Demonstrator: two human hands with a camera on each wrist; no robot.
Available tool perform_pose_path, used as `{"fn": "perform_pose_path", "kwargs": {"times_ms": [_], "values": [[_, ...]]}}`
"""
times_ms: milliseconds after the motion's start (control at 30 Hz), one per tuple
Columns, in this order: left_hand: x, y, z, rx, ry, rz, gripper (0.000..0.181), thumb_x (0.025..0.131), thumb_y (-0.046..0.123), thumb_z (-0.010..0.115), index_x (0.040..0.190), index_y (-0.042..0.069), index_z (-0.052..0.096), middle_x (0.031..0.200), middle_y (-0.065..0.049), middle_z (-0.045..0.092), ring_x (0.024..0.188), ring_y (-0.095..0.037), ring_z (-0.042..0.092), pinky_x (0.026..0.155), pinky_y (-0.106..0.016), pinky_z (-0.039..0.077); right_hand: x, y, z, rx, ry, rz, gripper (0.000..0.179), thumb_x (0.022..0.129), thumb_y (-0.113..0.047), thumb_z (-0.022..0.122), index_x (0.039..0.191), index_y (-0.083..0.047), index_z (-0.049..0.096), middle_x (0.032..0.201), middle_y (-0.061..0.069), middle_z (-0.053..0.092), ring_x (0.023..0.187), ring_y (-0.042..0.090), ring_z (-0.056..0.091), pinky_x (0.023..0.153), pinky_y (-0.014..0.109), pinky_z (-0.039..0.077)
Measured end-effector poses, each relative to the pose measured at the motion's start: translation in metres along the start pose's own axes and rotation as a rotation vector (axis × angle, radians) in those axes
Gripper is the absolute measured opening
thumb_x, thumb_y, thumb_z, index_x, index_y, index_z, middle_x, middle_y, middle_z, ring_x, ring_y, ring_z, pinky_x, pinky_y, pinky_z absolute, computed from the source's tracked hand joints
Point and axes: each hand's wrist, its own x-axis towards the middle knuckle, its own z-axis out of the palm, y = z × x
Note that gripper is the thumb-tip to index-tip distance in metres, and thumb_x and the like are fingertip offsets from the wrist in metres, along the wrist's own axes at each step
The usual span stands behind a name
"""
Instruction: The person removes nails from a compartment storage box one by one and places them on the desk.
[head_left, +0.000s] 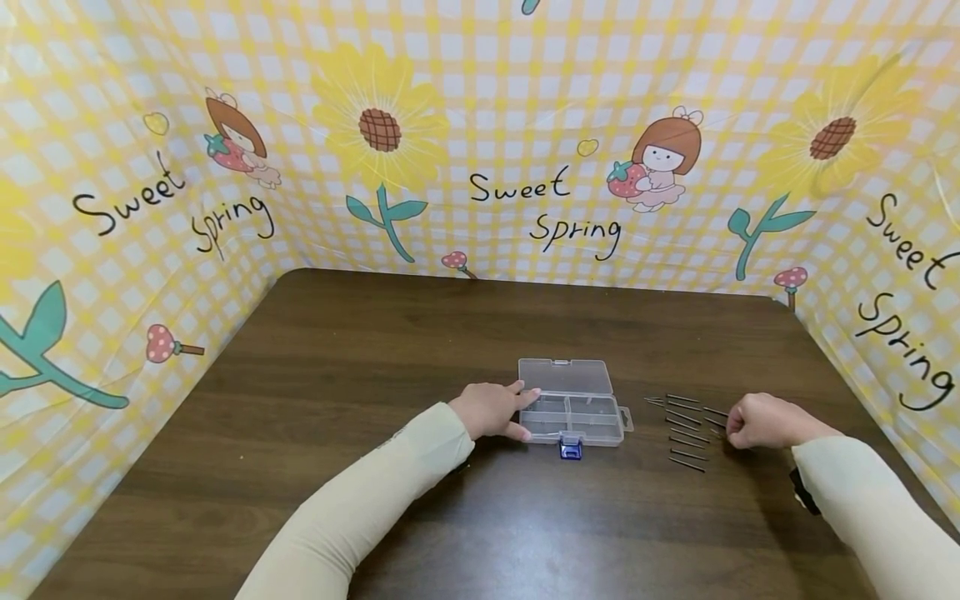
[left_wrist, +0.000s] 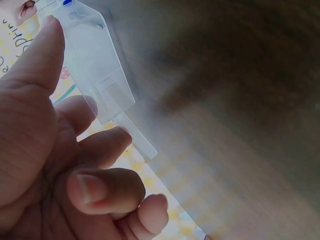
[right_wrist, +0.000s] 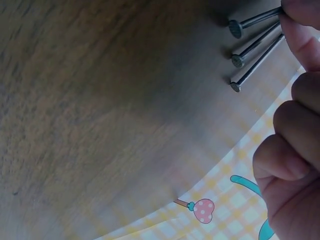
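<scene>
A clear plastic compartment box (head_left: 595, 429) lies on the table with its lid (head_left: 566, 377) flipped back and a blue latch (head_left: 571, 450) at the front. My left hand (head_left: 487, 408) holds its left end, thumb at the front corner and fingers over the hinge side. To the right of the box, my right hand (head_left: 768, 421) is low over the table. Its thumb and index finger pinch a nail (right_wrist: 257, 18); the other fingers are curled. Two more nails, one of them this nail (right_wrist: 252, 47), lie beside the pinched one.
Several dark nails (head_left: 686, 439) lie in a rough column between the box and my right hand. A few small thin pieces (head_left: 654, 401) sit at their far left. Yellow checked cloth (head_left: 480, 125) walls the brown table (head_left: 360, 333) on three sides.
</scene>
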Motion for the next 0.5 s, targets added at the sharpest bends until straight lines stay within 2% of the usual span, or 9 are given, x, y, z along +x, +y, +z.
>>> {"fn": "perform_pose_path", "kwargs": {"times_ms": [233, 500], "values": [[0.0002, 0.0001, 0.0007, -0.001, -0.001, 0.002, 0.076, 0.085, 0.051, 0.061, 0.152, 0.029, 0.030, 0.154, -0.001, 0.032, 0.128, -0.022, 0.048, 0.091, -0.040, 0.047, -0.0003, -0.0010, 0.0007, -0.006, -0.007, 0.036, 0.010, 0.072, -0.010, 0.066, 0.064, -0.015, 0.062, 0.062, -0.011, 0.052, 0.057, 0.005, 0.042, 0.054, 0.027, 0.038], [0.0006, -0.0011, 0.0006, -0.014, -0.003, 0.001, 0.076, 0.085, 0.050, 0.061, 0.152, 0.029, 0.030, 0.154, -0.001, 0.031, 0.128, -0.022, 0.048, 0.091, -0.040, 0.046, 0.0004, -0.0020, 0.0002, -0.013, -0.008, 0.041, 0.010, 0.072, -0.010, 0.065, 0.064, -0.015, 0.062, 0.062, -0.011, 0.051, 0.057, 0.006, 0.042, 0.054, 0.027, 0.037]]}}
